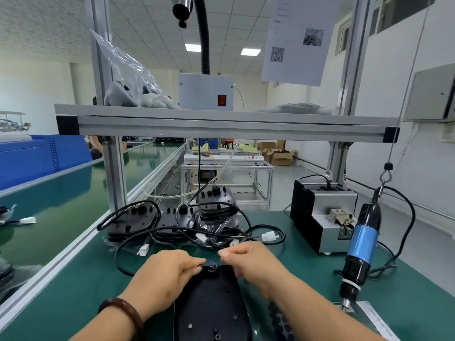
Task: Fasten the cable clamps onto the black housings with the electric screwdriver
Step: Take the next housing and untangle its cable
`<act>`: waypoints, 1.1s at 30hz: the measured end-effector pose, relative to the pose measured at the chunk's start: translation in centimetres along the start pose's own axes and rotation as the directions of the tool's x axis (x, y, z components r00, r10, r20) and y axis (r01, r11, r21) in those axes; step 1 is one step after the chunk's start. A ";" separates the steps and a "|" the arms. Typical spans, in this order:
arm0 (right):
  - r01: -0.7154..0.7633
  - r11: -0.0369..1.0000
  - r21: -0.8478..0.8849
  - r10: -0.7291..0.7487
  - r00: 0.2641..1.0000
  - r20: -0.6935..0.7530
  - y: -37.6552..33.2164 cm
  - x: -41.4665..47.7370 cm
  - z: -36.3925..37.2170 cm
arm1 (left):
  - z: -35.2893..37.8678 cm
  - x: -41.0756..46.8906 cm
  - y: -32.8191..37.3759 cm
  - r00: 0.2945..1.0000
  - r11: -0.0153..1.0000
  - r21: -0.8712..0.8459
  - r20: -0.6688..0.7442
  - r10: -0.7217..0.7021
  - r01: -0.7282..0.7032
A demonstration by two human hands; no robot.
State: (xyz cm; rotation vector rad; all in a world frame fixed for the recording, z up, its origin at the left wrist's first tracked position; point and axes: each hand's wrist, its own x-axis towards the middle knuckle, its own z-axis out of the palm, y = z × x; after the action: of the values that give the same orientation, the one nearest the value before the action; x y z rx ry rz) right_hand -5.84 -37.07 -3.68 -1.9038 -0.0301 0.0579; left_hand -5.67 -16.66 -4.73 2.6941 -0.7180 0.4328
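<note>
Head view, work station.

- Black housing [211,311]: lies flat on the green counter [73,279], directly in front of the person, narrow end pointing away, both hands at that far end.
- Left hand [165,279]: fingers curled, grip closed on a black cable [208,266] right at the housing's far edge. A small blue spot shows just past the fingertips; too small to identify. Dark bracelet [121,308] on this wrist.
- Right hand [253,269]: fingers curled, thumb and forefinger tips pressed together just above the housing's far end. Cannot tell whether this grip has anything in it. No cable clamp can be made out.
- Electric screwdriver [364,242]: blue and black, hangs upright from a hook [382,178] to the right, well apart from both hands, tip down near the counter beside a clear plastic piece. Neither hand touches it.
- Grey and black box [320,217]: on the counter behind the screwdriver, at the right.
- More housings [214,207]: grouped at the back of the counter, some stacked, some in clear wrap, with black cables looped around them ending in white plugs [269,236].
- Metal shelf [221,124]: spans the station above the counter.
</note>
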 end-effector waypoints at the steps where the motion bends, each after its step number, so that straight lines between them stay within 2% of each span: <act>1: 0.081 0.993 -0.092 -0.079 0.997 0.025 0.1 -0.2 0.5 | 0.0 -0.1 0.1 1.000 0.999 -0.030 -0.012 -0.016 0.015; 6: 0.260 0.902 -0.345 -0.242 0.966 0.094 0.5 -0.9 1.5 | -0.2 -1.3 1.1 0.990 0.980 -0.172 -0.084 -0.116 0.100; 11: 0.305 0.873 -0.380 -0.286 0.952 0.107 1.5 -2.5 1.3 | 0.0 -3.2 1.6 0.976 0.959 -0.224 -0.090 -0.199 0.175; 15: 0.353 0.861 -0.365 -0.341 0.935 0.100 1.8 -3.4 1.4 | 0.2 -4.4 2.3 0.969 0.950 -0.263 -0.132 -0.206 0.167; 20: 0.378 0.846 -0.377 -0.342 0.926 0.160 1.4 -4.1 1.3 | 0.2 -5.3 2.5 0.964 0.935 -0.317 -0.153 -0.216 0.159; 25: 0.304 0.878 -0.371 -0.229 0.945 0.233 -1.5 -1.8 0.7 | 0.3 -5.3 2.4 0.965 0.933 -0.320 -0.146 -0.220 0.164; 28: 0.395 0.771 -0.500 -0.292 0.916 0.274 -4.0 1.8 3.3 | 0.3 -5.3 2.5 0.964 0.933 -0.313 -0.135 -0.228 0.177; 33: 0.514 0.601 -0.612 -0.253 0.849 0.464 -5.5 6.1 10.1 | 0.2 -5.3 2.7 0.962 0.936 -0.295 -0.130 -0.239 0.192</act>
State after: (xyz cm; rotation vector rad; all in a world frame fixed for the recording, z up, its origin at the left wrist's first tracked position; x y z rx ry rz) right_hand -0.25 -25.47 -1.95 -2.6194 -0.8279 0.0747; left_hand -11.40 -16.69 -6.19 2.4021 -0.3953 0.4534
